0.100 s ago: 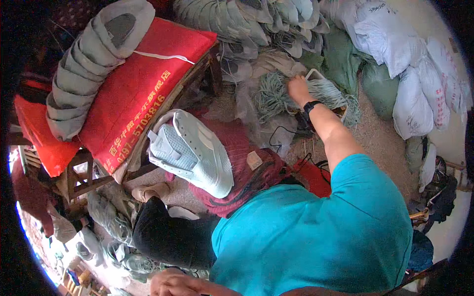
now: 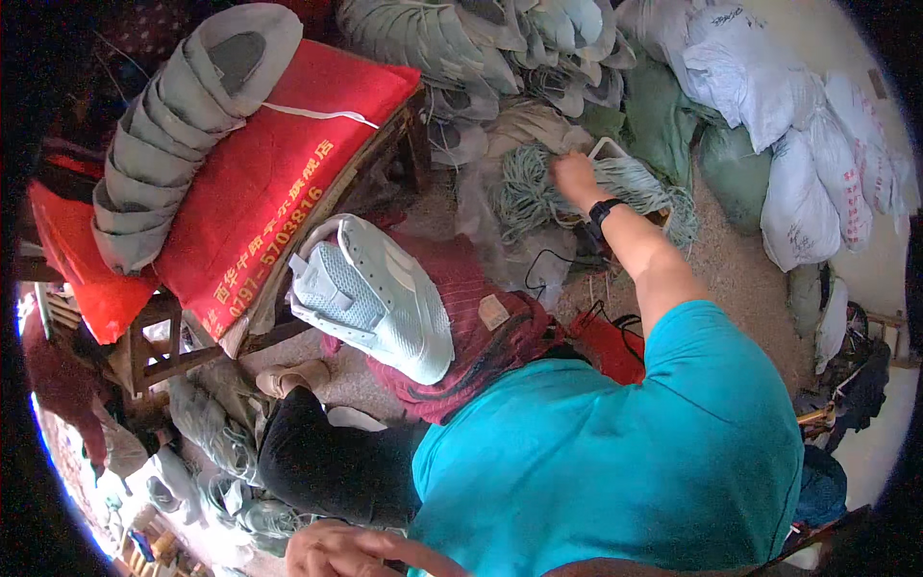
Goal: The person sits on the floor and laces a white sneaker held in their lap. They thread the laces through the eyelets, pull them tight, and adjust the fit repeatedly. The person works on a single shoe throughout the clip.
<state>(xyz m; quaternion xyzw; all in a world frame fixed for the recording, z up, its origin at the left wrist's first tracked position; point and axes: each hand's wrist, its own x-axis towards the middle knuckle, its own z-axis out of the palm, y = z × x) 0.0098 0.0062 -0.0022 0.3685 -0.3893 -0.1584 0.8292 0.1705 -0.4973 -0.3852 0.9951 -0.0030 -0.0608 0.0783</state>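
Almost nothing is changing: your right hand [image 2: 574,176] is staying far out on the pale green lace bundle [image 2: 524,197], grip unreadable under the strands, your left hand [image 2: 336,553] is hanging released at the near edge, and the white shoe [image 2: 370,293] and the desk [image 2: 279,183] are crowding the left.

Matt mesh-cloth shoe [image 2: 370,296] on knitted red cloth [image 2: 471,317]; stringy pale-green laces [image 2: 538,188]; smooth red cloth [image 2: 279,163] over a rough wooden bench [image 2: 144,351].
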